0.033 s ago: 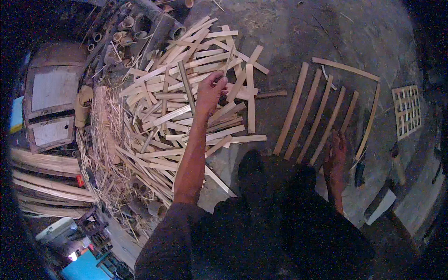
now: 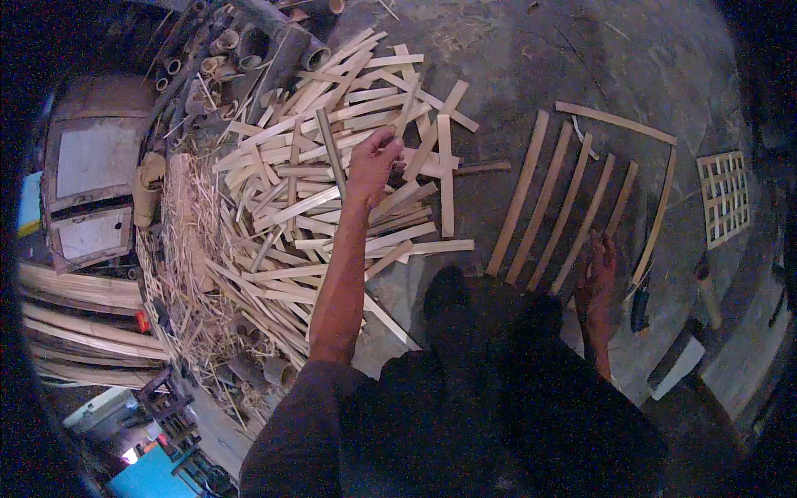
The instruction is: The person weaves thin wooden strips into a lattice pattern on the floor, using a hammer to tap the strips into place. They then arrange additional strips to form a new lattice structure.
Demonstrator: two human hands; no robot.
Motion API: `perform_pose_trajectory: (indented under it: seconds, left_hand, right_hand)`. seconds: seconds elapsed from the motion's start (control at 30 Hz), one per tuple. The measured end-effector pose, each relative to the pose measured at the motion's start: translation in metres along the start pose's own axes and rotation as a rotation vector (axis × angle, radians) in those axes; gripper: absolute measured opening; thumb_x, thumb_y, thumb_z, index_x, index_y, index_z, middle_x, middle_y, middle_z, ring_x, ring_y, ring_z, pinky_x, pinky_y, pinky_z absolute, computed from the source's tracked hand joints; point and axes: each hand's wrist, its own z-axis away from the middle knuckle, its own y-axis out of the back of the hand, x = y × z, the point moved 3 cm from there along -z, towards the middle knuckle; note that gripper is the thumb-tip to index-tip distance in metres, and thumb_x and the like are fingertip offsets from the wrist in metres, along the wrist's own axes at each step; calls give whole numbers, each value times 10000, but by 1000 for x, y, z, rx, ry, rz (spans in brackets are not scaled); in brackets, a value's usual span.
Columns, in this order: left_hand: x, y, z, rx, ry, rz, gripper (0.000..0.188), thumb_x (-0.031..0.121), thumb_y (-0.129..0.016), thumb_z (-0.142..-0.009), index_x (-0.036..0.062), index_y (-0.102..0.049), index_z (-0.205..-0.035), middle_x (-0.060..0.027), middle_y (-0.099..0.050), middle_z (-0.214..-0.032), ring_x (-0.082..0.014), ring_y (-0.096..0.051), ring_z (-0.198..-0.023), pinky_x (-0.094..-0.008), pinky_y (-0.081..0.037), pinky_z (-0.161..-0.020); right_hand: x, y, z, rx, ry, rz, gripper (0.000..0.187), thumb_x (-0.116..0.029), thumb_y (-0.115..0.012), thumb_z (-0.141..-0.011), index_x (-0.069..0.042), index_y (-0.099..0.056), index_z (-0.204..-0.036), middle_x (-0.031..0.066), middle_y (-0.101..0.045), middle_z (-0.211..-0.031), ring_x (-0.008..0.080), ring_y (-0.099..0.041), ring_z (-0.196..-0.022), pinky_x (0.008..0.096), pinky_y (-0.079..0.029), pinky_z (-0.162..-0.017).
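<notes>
My left hand [image 2: 375,168] reaches over a large heap of pale bamboo strips [image 2: 320,220]. Its thumb and fingers pinch the lower end of one bamboo strip [image 2: 407,106], which points up and away from me. Low on the right, my right hand [image 2: 596,272] has its fingers loosely stretched, with nothing visible in them. It is nearest to a row of several strips laid side by side on the floor [image 2: 554,207]. One strip [image 2: 616,120] lies crosswise beyond that row, and another [image 2: 660,212] lies along its right side.
A woven square lattice [image 2: 725,199] lies at the far right. A dark-handled tool [image 2: 639,309] and a broad pale blade [image 2: 678,365] are near my right side. Left of the heap are shavings [image 2: 195,274], bamboo tubes [image 2: 249,46] and a wooden panel [image 2: 95,178].
My left hand has shifted very slightly left, with the bamboo strip between its fingers. My right hand and the laid strips look unmoved.
</notes>
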Motion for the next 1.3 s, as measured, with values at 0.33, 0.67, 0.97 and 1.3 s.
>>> perform_pose_trajectory:
  seconds: [0.33,0.67,0.97,1.3]
  left_hand:
    - [10,-103,68,-265,232,758,285,122,-531,-1004,-21,-523,-1250,-106,-608,-1040,-217,-631,-970,-368,-540,-890]
    - [-27,-119,103,-167,242,608,296,129,-617,-960,-30,-540,-1197,-121,-647,-1081,-230,-656,-1000,-395,-551,-904]
    - [-21,-120,97,-297,273,550,348,156,-674,-932,-22,-564,-1211,-76,-649,-1068,-161,-642,-929,-344,-536,-842]
    - [-27,-62,77,-106,100,-45,343,157,-656,-938,-27,-579,-1217,-71,-651,-991,-152,-615,-827,-293,-520,-760]
  right_hand:
    - [-110,-44,-24,-421,91,-560,350,-189,-658,-941,-55,-615,-1261,152,-684,-1089,239,-671,-997,352,-512,-893]
    - [-109,-62,-2,-597,-118,-882,365,-163,-642,-958,-14,-575,-1285,63,-692,-1035,154,-641,-893,318,-523,-780]
    - [-103,-56,10,-748,-480,-1265,427,-268,-607,-990,-24,-526,-1332,48,-633,-1072,142,-637,-827,306,-557,-765]
    - [-30,-17,0,-495,-488,-834,365,-266,-603,-994,-29,-587,-1271,4,-632,-944,84,-608,-809,252,-514,-704]
